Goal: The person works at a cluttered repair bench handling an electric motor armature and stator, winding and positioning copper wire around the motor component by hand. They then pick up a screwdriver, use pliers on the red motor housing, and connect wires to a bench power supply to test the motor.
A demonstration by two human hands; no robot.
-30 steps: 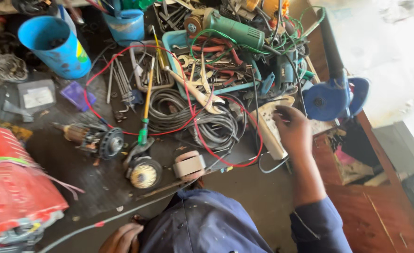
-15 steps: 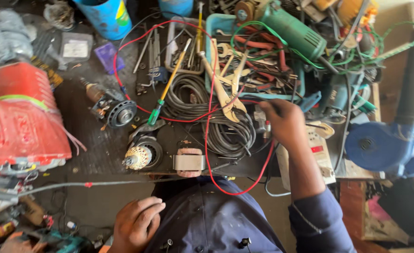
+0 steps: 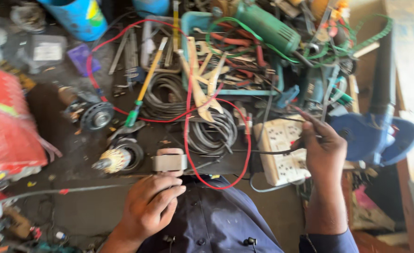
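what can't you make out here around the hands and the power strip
- Head view: right hand covers part of the white power strip; its fingers hide whatever they pinch.
- Left hand: fingers rest by the small grey block; contact unclear through motion blur.
- Blue bucket: cut off by the top edge.

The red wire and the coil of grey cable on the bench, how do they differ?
The red wire is thin and runs in long open loops across the bench; the grey cable is thicker and wound into a tight coil. The red wire lies over the coil. The right hand is by the white power strip, touching neither.
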